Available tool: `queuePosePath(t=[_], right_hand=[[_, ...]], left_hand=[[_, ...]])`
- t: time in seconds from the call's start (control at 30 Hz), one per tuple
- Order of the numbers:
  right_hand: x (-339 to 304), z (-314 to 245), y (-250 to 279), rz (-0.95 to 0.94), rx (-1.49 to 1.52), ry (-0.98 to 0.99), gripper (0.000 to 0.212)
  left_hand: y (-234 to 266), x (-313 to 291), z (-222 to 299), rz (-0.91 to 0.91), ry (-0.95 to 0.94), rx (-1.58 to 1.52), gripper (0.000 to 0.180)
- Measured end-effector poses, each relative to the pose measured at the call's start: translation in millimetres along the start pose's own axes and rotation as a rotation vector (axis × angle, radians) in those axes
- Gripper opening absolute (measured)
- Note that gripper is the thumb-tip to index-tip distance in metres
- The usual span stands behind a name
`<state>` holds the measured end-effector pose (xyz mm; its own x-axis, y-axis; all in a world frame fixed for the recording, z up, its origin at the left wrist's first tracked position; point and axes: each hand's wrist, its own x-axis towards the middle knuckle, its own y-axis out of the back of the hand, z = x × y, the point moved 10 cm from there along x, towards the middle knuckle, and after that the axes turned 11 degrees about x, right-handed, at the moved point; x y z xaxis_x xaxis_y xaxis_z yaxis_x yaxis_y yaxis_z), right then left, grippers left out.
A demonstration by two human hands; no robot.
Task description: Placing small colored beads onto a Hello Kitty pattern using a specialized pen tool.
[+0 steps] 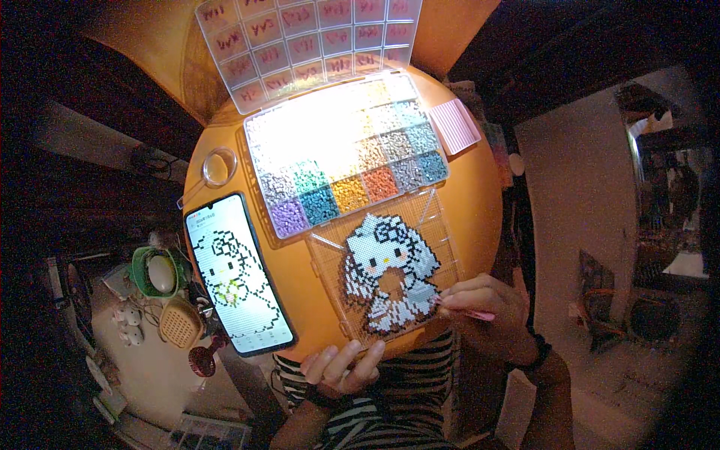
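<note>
A clear pegboard (331,289) lies on the round orange table, bearing a cat-like figure of small fuse beads (382,260) in white, grey and black. The figure has a gap in its middle. My right hand (491,304) pinches pink tweezers (477,314), their tip at the figure's lower right edge. Whether a bead sits in the tip is too small to tell. At the board's near edge is my left hand (345,367), fingers apart and holding nothing. To the left, a phone (238,274) displays a similar figure as a grid pattern.
Behind the board stands an open bead case (322,210) with many coloured compartments, partly washed out by glare. Its clear lid (307,52) is raised. A pink ridged tray (455,126) lies at the right, a small round clear dish with a handle (219,167) at the left.
</note>
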<state>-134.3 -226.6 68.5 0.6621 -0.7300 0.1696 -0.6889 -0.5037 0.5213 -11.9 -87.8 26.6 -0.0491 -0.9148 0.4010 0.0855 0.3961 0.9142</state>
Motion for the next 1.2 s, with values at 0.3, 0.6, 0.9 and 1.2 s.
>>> queuePosePath(t=[0.3,0.6,0.9,1.2], right_hand=[[0,-2,-1,-0.01,-0.048,-0.011,0.024],[-3,1,0,0.013,-0.038,0.004,0.022],[8,-3,15,0.146,0.051,0.01,0.015],[-2,18,-1,-0.052,0.096,-0.142,0.014]], left_hand=[[-3,-6,1,-0.021,0.003,0.008,0.028],[3,4,-2,-0.039,-0.022,-0.007,0.026],[1,-3,-1,0.02,0.022,0.016,0.026],[6,5,-1,0.018,0.007,0.004,0.025]])
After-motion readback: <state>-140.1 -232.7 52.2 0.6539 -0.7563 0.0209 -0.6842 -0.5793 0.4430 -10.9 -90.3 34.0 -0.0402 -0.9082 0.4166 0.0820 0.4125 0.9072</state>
